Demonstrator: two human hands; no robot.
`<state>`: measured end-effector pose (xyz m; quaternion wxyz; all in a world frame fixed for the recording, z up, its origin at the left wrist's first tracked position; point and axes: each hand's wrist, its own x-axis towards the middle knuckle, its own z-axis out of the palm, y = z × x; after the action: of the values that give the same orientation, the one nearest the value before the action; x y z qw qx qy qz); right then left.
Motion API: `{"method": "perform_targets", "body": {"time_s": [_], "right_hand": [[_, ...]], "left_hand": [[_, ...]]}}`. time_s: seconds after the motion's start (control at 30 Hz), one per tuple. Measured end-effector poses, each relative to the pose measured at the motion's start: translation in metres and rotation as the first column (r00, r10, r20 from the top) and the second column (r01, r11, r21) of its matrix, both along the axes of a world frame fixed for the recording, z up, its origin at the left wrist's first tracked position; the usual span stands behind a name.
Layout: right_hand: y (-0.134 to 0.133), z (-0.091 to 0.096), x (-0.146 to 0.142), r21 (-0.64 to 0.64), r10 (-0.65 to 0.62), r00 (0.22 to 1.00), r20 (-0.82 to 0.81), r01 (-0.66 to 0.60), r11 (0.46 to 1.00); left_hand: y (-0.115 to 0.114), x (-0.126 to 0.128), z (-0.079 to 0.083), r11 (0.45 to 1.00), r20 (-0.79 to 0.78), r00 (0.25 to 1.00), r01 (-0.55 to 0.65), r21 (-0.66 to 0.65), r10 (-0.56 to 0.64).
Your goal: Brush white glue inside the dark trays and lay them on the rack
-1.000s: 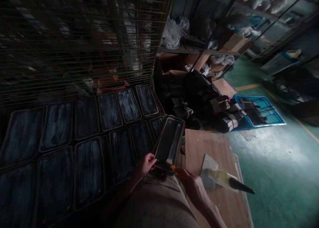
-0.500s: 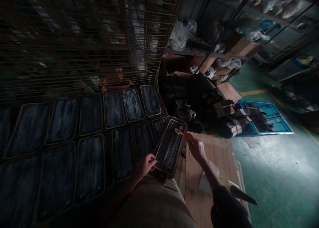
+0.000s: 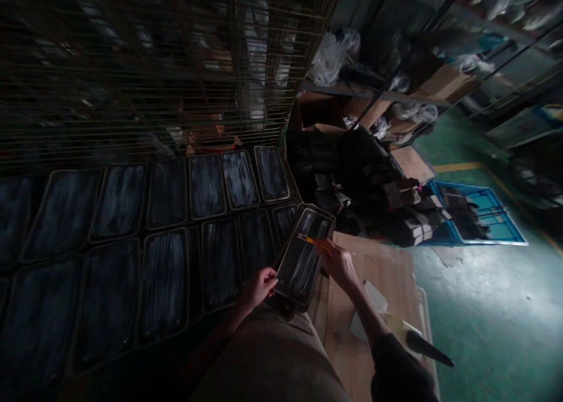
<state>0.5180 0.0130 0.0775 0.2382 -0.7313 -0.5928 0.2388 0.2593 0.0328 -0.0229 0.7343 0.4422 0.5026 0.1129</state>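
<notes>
My left hand (image 3: 258,287) pinches the lower left edge of a black rectangular panel (image 3: 292,270) with rounded corners and a pale rim. The panel lies tilted on at least one similar piece, over my lap. Pale streaks of a wet-looking coating run along its face. In my right hand (image 3: 339,262) is a small brush with a yellow-orange handle (image 3: 317,243). Its bristle end (image 3: 301,237) is at the panel's surface, near the upper left edge. Rows of like panels (image 3: 165,285), many with whitish smears, spread out to the left.
A wooden board (image 3: 378,273) on my right bears a tool with a broad pale blade and dark handle (image 3: 428,348). Wire racking (image 3: 197,85) rises behind the panels. Black bundles (image 3: 360,162) and a blue crate (image 3: 497,214) stand on the far right.
The brush has moved from the panel's upper middle toward its left edge, and more pale streaks show near the top. My left hand keeps its grip. The view has shifted slightly.
</notes>
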Motion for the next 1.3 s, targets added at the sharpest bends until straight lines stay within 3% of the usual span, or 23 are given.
{"method": "perform_targets", "body": {"time_s": [0.13,0.27,0.5,0.63,0.77,0.87,0.93,1.07,1.17,1.3], "right_hand": [[0.019,0.003,0.008,0.067,-0.118,0.992,0.050,0.114,0.991],[0.021,-0.007,0.001,0.068,-0.088,0.993,0.084,0.082,0.994],[-0.058,-0.005,-0.051,-0.114,0.095,0.991,-0.094,-0.106,0.988],[-0.092,0.009,-0.071,-0.198,0.009,0.964,-0.267,-0.064,0.978],[-0.102,0.012,-0.069,-0.275,-0.107,0.891,-0.442,-0.020,0.961],[-0.093,0.002,-0.050,-0.326,-0.210,0.815,-0.540,0.027,0.945],[-0.080,-0.006,-0.030,-0.324,-0.260,0.810,-0.525,0.092,0.942],[-0.044,-0.013,0.012,-0.128,-0.264,0.929,-0.260,0.238,0.963],[-0.018,-0.010,0.031,0.012,-0.233,0.971,-0.049,0.234,0.972],[0.007,-0.009,0.035,0.090,-0.180,0.976,0.119,0.170,0.981]], "left_hand": [[0.001,0.000,0.003,1.000,-0.007,1.000,0.005,0.001,-0.005],[0.000,-0.001,0.003,1.000,-0.017,1.000,0.005,0.010,-0.004],[0.000,-0.001,0.000,1.000,-0.030,1.000,0.004,0.009,-0.004],[-0.001,-0.002,-0.004,1.000,-0.009,1.000,0.016,-0.014,-0.016],[-0.003,-0.003,-0.012,1.000,0.010,1.000,-0.004,-0.017,0.004],[-0.006,-0.003,-0.017,1.000,0.005,1.000,0.005,-0.006,-0.005],[-0.006,-0.003,-0.018,1.000,-0.001,1.000,0.012,0.006,-0.012],[-0.007,-0.002,-0.013,1.000,-0.009,1.000,-0.010,0.017,0.010],[-0.007,-0.001,-0.009,0.999,0.000,0.999,-0.033,0.009,0.033],[-0.007,-0.001,-0.007,0.999,-0.002,0.999,-0.050,0.010,0.050]]}}
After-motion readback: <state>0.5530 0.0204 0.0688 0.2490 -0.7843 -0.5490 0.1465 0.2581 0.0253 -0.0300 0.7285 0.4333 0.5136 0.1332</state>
